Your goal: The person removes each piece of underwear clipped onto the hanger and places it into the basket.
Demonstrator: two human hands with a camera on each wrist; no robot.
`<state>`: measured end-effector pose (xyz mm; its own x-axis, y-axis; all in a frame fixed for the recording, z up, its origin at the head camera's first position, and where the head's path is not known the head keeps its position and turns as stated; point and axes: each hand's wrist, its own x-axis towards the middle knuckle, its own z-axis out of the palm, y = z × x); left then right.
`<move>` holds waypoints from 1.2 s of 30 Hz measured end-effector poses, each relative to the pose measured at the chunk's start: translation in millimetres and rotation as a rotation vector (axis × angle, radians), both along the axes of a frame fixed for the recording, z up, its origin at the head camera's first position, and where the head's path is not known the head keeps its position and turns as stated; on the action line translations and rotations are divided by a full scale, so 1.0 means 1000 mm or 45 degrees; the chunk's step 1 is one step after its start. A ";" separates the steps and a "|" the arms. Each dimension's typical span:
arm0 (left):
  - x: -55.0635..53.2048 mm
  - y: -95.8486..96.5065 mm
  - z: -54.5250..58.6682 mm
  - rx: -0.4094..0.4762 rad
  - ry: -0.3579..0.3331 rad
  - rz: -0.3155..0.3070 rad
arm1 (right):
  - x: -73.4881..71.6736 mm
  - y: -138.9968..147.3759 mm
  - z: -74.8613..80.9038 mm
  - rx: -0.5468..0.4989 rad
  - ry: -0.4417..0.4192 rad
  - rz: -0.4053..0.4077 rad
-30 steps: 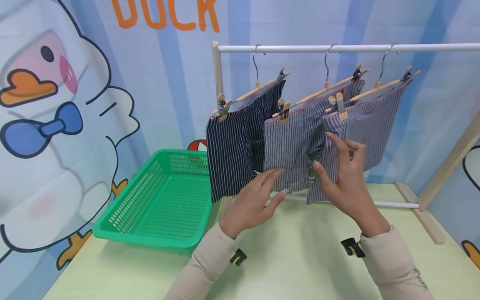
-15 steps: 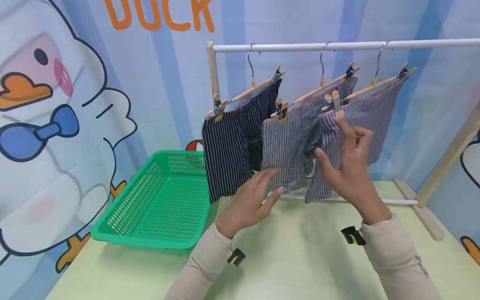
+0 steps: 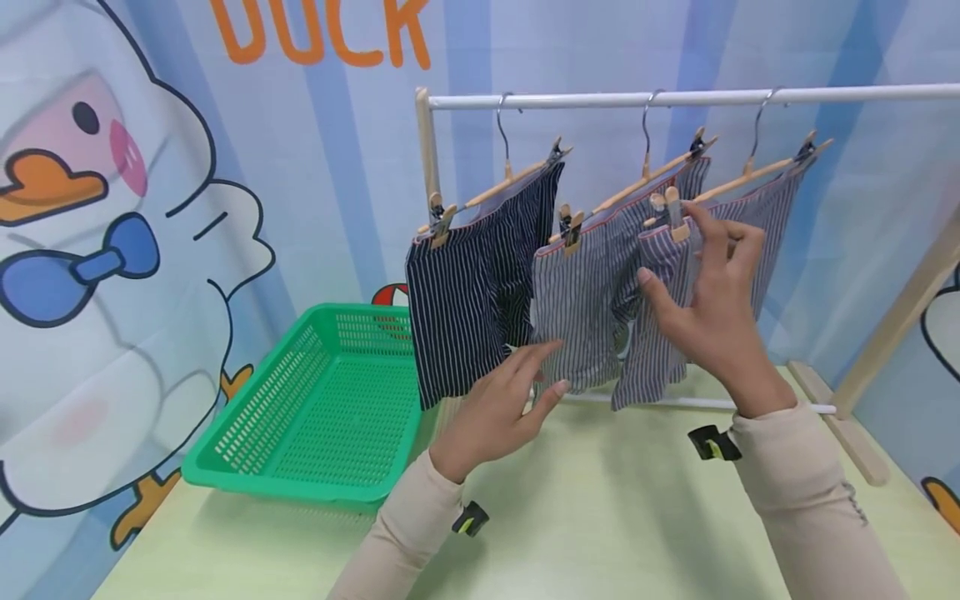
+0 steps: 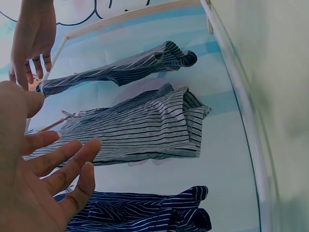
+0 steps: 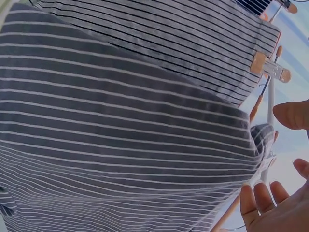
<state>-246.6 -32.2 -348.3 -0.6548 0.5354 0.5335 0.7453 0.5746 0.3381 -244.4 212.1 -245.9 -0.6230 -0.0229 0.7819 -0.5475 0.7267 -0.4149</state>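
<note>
Three pairs of striped shorts hang side by side from clip hangers: navy shorts (image 3: 461, 325), grey shorts (image 3: 573, 321) in the middle and pale purple-grey shorts (image 3: 651, 358) on the right. My right hand (image 3: 716, 308) is raised in front of the right pair, index fingertip close beside its front hanger clip (image 3: 677, 218); whether they touch I cannot tell. Thumb and fingers are spread apart in the right wrist view. Low by the hem of the grey shorts is my left hand (image 3: 495, 408), its fingers loosely extended and gripping nothing in the left wrist view.
A white rail (image 3: 600, 101) on a wooden frame carries the hangers, with a lower bar (image 3: 712, 403) near the table (image 3: 585, 517). On the left stands a green plastic basket (image 3: 300, 492). Behind everything hangs a backdrop printed with a duck (image 3: 82, 333).
My right hand has risen from the leg of the right-hand shorts to its front clip. The left hand has hardly moved. The grey shorts have swung slightly.
</note>
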 end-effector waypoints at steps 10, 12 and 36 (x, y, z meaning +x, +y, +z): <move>0.003 -0.003 -0.003 0.008 0.027 0.014 | -0.005 0.001 0.011 0.035 -0.101 -0.080; 0.003 -0.003 -0.002 0.011 0.035 0.012 | -0.006 0.001 0.014 0.051 -0.112 -0.081; 0.005 -0.009 0.008 0.045 0.160 0.023 | -0.020 0.004 0.047 0.032 -0.520 -0.106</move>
